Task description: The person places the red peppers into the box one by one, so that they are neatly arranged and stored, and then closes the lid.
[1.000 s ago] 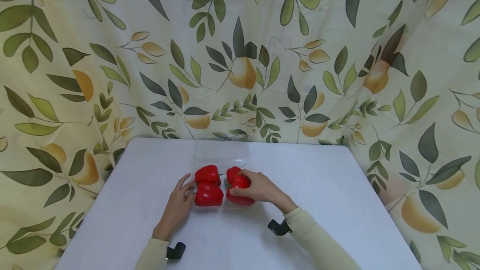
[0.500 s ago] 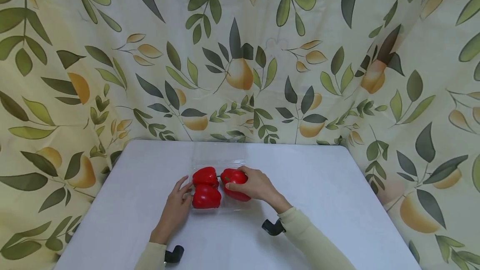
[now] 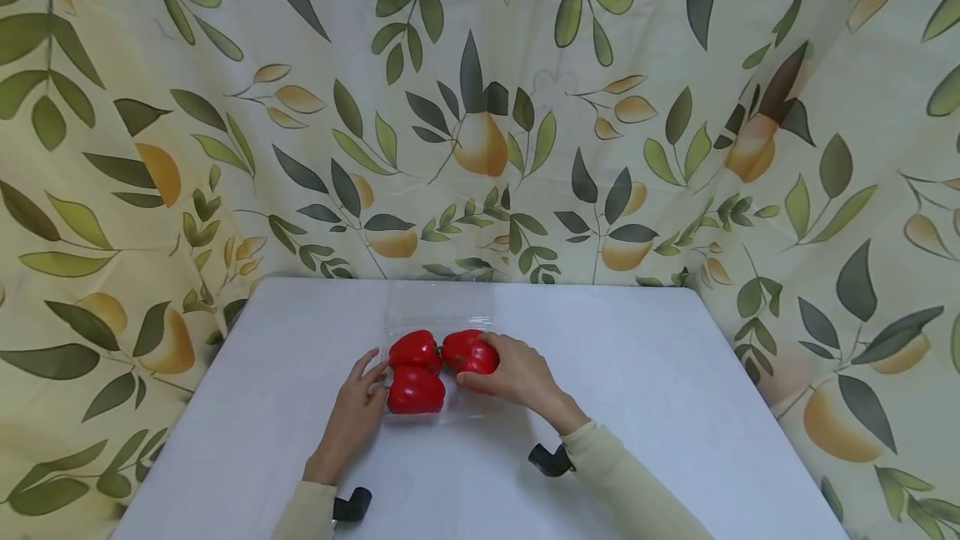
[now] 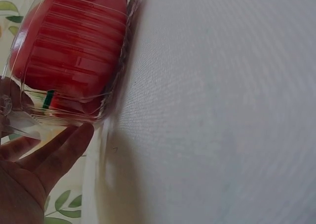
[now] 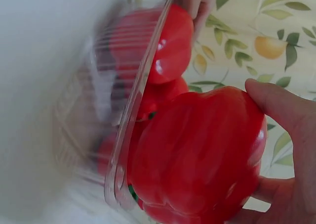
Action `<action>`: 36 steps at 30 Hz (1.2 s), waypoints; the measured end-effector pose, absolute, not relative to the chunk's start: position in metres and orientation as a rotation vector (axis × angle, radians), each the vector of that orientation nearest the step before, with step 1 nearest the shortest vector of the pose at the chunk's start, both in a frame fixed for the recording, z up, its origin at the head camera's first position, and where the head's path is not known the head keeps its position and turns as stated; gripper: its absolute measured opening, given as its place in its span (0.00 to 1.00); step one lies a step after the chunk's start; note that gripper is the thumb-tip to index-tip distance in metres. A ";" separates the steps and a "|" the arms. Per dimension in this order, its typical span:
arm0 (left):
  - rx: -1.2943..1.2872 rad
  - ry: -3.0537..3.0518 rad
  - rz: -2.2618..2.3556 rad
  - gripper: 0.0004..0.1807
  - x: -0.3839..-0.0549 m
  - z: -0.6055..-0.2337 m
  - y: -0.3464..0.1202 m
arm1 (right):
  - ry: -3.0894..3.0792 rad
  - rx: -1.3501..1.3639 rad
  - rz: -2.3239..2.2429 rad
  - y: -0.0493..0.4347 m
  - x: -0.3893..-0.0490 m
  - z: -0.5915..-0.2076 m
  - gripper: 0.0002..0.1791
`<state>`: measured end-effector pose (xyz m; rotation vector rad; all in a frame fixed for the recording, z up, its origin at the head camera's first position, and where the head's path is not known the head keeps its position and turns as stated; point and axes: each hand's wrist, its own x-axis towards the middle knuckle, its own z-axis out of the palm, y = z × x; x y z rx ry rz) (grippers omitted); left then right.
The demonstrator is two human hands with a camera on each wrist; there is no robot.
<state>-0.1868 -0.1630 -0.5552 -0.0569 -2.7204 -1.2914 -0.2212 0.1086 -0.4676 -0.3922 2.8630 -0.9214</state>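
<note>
A clear plastic clamshell container (image 3: 468, 418) holds red bell peppers. Two of them, the rear left pepper (image 3: 412, 349) and the front left pepper (image 3: 416, 391), lie in its left half. My left hand (image 3: 354, 411) pinches the container's left side, fingertips against the outer wall in the left wrist view. My right hand (image 3: 522, 375) grips another red bell pepper (image 5: 202, 155), thumb on one side and fingers on the other. In the right wrist view this pepper sits at the rim (image 5: 143, 78), overlapping more red behind it. Green stems (image 5: 133, 192) show between the peppers.
The container's open lid (image 3: 438, 302) lies flat toward the table's back edge. A white-covered table (image 3: 615, 373) spreads around it, up against a leaf-and-fruit patterned curtain (image 3: 480, 148). Black wrist mounts (image 3: 551, 461) hang off both sleeves.
My right hand has moved its pepper up from the container's front right, toward the back and over the right half, turning it. The left hand stays at the container's side.
</note>
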 end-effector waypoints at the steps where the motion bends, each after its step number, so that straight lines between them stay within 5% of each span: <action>1: -0.058 -2.719 -1.294 0.27 -0.187 -0.556 -0.163 | 2.865 -0.408 -0.921 0.108 -0.220 -0.468 0.40; 36: -0.106 -2.680 -1.260 0.24 -0.186 -0.557 -0.163 | 2.926 -0.492 -0.874 0.095 -0.207 -0.499 0.40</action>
